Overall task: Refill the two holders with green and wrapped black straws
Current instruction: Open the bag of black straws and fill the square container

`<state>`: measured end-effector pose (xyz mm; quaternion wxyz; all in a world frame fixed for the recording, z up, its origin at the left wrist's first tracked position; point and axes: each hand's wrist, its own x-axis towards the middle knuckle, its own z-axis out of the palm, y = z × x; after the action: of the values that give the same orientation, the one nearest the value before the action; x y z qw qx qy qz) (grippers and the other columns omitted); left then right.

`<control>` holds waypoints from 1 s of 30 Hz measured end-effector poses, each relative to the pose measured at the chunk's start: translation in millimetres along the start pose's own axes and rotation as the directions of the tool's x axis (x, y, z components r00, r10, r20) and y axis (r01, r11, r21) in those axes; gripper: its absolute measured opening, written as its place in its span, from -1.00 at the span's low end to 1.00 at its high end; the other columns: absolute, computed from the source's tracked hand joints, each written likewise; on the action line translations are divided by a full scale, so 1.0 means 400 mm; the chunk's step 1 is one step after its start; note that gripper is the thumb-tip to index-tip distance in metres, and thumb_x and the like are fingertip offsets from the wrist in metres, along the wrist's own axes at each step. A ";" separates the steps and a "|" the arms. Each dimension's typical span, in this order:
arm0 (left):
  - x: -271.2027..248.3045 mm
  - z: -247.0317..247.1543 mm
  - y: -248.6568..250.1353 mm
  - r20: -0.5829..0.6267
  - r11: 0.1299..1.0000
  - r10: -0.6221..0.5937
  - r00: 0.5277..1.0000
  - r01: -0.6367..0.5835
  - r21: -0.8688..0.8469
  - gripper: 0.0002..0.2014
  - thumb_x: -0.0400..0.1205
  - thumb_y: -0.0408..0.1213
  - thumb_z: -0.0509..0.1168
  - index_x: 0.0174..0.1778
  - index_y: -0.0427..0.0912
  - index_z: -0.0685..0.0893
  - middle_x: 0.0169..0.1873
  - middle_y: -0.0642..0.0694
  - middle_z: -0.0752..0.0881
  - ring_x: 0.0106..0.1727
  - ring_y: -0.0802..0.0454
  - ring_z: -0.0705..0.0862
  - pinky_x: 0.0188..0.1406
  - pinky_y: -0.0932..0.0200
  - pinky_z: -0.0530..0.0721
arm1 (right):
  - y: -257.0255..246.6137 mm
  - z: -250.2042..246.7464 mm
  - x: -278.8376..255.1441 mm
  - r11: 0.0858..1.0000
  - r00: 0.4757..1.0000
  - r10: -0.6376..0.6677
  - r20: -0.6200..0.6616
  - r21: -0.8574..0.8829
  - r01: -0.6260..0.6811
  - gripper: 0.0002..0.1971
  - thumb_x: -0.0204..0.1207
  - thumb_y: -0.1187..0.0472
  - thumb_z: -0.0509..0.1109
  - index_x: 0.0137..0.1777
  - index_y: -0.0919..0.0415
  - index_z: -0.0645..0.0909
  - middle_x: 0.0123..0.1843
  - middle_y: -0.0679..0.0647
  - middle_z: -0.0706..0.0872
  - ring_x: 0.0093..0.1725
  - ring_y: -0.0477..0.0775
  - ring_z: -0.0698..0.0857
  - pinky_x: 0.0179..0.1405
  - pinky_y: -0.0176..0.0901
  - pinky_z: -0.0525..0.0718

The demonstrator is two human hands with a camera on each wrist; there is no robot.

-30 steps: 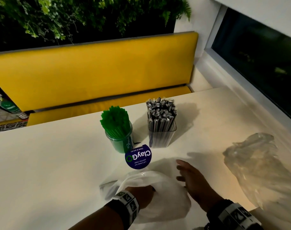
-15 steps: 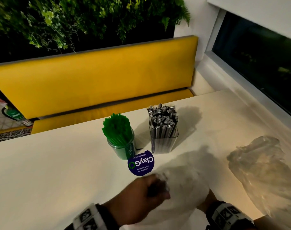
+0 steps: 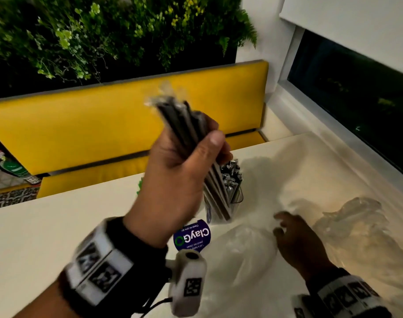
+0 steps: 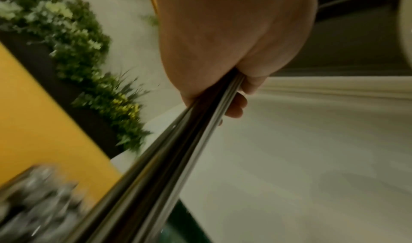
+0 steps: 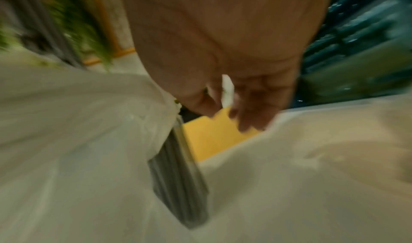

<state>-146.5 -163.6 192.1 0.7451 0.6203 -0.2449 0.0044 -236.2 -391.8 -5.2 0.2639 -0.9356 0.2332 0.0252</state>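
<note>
Left hand: clamped round a bundle of wrapped black straws; lower it upright into the clear holder, ends first
Right hand: fingers loose, holding nothing, over the white bag; steady the holder

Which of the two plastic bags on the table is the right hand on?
The flat whitish bag nearest the person, just right of the blue round sticker. The right hand rests on it; the crumpled clear bag lies untouched further right, toward the window.
</note>
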 end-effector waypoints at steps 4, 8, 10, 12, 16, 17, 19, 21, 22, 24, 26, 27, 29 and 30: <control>0.043 0.051 -0.120 -0.046 0.977 -0.202 0.978 0.205 0.065 -0.91 0.76 -0.39 0.23 0.04 -0.37 0.57 -0.29 -0.40 0.64 -0.30 0.02 0.65 -0.26 0.27 0.65 | -0.107 0.000 0.028 0.950 0.945 -0.313 -0.096 -0.016 0.313 -0.55 0.61 0.05 0.32 0.50 -0.18 0.44 0.38 -0.12 0.48 -0.15 -0.12 0.71 -0.20 -0.22 0.73; 0.104 0.060 -0.235 -0.221 0.955 -0.286 0.933 0.295 0.011 -0.97 0.76 -0.38 0.24 0.02 -0.26 0.55 -0.31 -0.20 0.65 -0.30 -0.06 0.61 -0.27 0.11 0.64 | -0.141 0.060 0.082 0.933 0.937 -0.346 -0.041 -0.117 0.339 -0.72 0.61 -0.02 0.30 0.29 -0.10 0.66 0.46 -0.03 0.56 0.08 0.04 0.75 -0.09 -0.11 0.71; 0.123 0.054 -0.271 -0.280 0.960 -0.271 0.921 0.281 -0.007 -0.90 0.76 -0.39 0.23 -0.06 -0.16 0.54 -0.35 -0.14 0.63 -0.32 -0.07 0.59 -0.23 -0.01 0.64 | -0.150 0.069 0.093 0.932 0.934 -0.354 -0.051 -0.094 0.349 -0.80 0.59 0.04 0.31 0.12 -0.02 0.71 0.23 -0.05 0.69 0.03 0.07 0.74 -0.15 -0.09 0.68; 0.137 0.046 -0.288 -0.325 0.964 -0.261 0.909 0.262 -0.041 -0.85 0.76 -0.41 0.23 -0.08 -0.10 0.51 -0.34 -0.08 0.61 -0.31 0.01 0.61 -0.18 -0.03 0.68 | -0.147 0.073 0.101 0.929 0.929 -0.363 -0.075 -0.103 0.354 -0.85 0.58 0.09 0.33 0.04 0.02 0.72 0.07 -0.06 0.73 -0.06 0.07 0.72 -0.23 -0.10 0.66; 0.162 0.026 -0.297 -0.381 0.981 -0.192 0.905 0.193 -0.036 -0.87 0.77 -0.40 0.22 -0.05 -0.08 0.50 -0.29 -0.01 0.61 -0.27 0.07 0.64 -0.15 0.02 0.73 | -0.150 0.068 0.102 0.927 0.930 -0.360 -0.068 -0.136 0.349 -0.86 0.58 0.00 0.35 -0.02 -0.05 0.73 -0.01 -0.09 0.72 -0.07 -0.01 0.68 -0.20 -0.12 0.64; 0.166 0.022 -0.297 -0.375 0.986 -0.164 0.912 0.164 -0.031 -0.86 0.78 -0.40 0.21 -0.05 -0.08 0.49 -0.29 -0.02 0.61 -0.27 0.06 0.63 -0.16 0.04 0.72 | -0.152 0.069 0.103 0.929 0.935 -0.352 -0.050 -0.141 0.342 -0.84 0.59 -0.01 0.33 -0.02 -0.05 0.73 0.00 -0.09 0.71 -0.06 -0.01 0.68 -0.17 -0.12 0.64; 0.167 0.017 -0.305 -0.353 0.995 -0.069 0.933 0.090 0.044 -0.86 0.77 -0.41 0.22 -0.05 -0.09 0.49 -0.31 -0.05 0.59 -0.29 0.02 0.61 -0.20 0.04 0.69 | -0.159 0.063 0.108 0.935 0.944 -0.330 -0.010 -0.145 0.325 -0.80 0.62 -0.03 0.28 0.02 -0.06 0.73 0.03 -0.09 0.70 -0.02 -0.02 0.67 -0.12 -0.10 0.64; 0.157 0.016 -0.323 -0.295 0.982 -0.008 0.956 0.063 0.176 -0.95 0.75 -0.35 0.26 0.01 -0.15 0.52 -0.30 -0.06 0.62 -0.27 0.00 0.64 -0.20 0.08 0.65 | -0.166 0.055 0.112 0.933 0.945 -0.326 0.003 -0.157 0.322 -0.79 0.62 -0.03 0.26 0.01 -0.07 0.73 0.03 -0.09 0.70 -0.01 -0.01 0.67 -0.11 -0.08 0.64; 0.147 0.018 -0.335 -0.267 0.966 -0.024 0.963 0.091 0.242 -0.93 0.73 -0.29 0.30 0.07 -0.17 0.54 -0.26 -0.04 0.65 -0.22 0.03 0.66 -0.18 0.13 0.65 | -0.168 0.052 0.113 0.932 0.946 -0.324 0.009 -0.169 0.320 -0.78 0.61 -0.03 0.25 0.00 -0.08 0.73 0.02 -0.08 0.70 -0.02 0.00 0.68 -0.12 -0.06 0.65; 0.121 0.010 -0.378 -0.180 0.905 -0.073 0.981 0.141 0.401 -0.81 0.69 -0.14 0.34 0.16 -0.09 0.59 -0.13 0.00 0.68 -0.04 0.07 0.67 -0.01 0.11 0.66 | -0.172 0.047 0.113 0.929 0.947 -0.319 0.021 -0.193 0.317 -0.76 0.58 -0.04 0.22 -0.02 -0.08 0.73 0.00 -0.07 0.70 -0.05 0.02 0.69 -0.16 -0.04 0.65; 0.093 0.000 -0.421 -0.070 0.744 -0.108 0.992 0.128 0.656 -0.66 0.64 0.05 0.32 0.25 -0.02 0.62 0.13 0.02 0.67 0.28 -0.04 0.57 0.33 -0.11 0.55 | -0.174 0.045 0.113 0.923 0.946 -0.324 0.021 -0.210 0.321 -0.76 0.55 -0.05 0.22 -0.03 -0.08 0.72 -0.02 -0.06 0.71 -0.09 0.04 0.70 -0.22 -0.06 0.64; 0.080 -0.007 -0.437 -0.038 0.672 -0.138 0.990 0.122 0.731 -0.56 0.61 0.13 0.29 0.31 -0.05 0.62 0.25 -0.01 0.65 0.39 -0.07 0.49 0.42 -0.20 0.47 | -0.175 0.044 0.113 0.921 0.944 -0.329 0.019 -0.212 0.325 -0.77 0.55 -0.05 0.23 -0.04 -0.08 0.72 -0.03 -0.06 0.72 -0.11 0.04 0.70 -0.24 -0.06 0.63; 0.071 -0.023 -0.446 -0.016 0.666 -0.212 0.977 0.156 0.729 -0.45 0.56 0.20 0.27 0.34 -0.10 0.62 0.36 -0.06 0.58 0.45 -0.08 0.45 0.48 -0.22 0.45 | -0.180 0.039 0.111 0.922 0.944 -0.329 0.019 -0.211 0.326 -0.79 0.55 -0.05 0.26 -0.05 -0.08 0.73 -0.03 -0.07 0.73 -0.11 0.05 0.71 -0.24 -0.06 0.62; 0.072 -0.029 -0.431 0.009 0.701 -0.258 0.966 0.181 0.690 -0.44 0.55 0.20 0.32 0.34 -0.10 0.60 0.38 -0.05 0.54 0.45 -0.06 0.46 0.48 -0.19 0.47 | -0.183 0.036 0.111 0.923 0.945 -0.326 0.021 -0.210 0.323 -0.80 0.56 -0.04 0.28 -0.04 -0.09 0.73 -0.03 -0.07 0.73 -0.11 0.05 0.71 -0.23 -0.07 0.62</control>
<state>-63.3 -201.0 42.5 0.4453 0.8748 -0.1890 -0.0272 -162.9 -348.4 10.1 0.1621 -0.9841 0.0730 -0.0010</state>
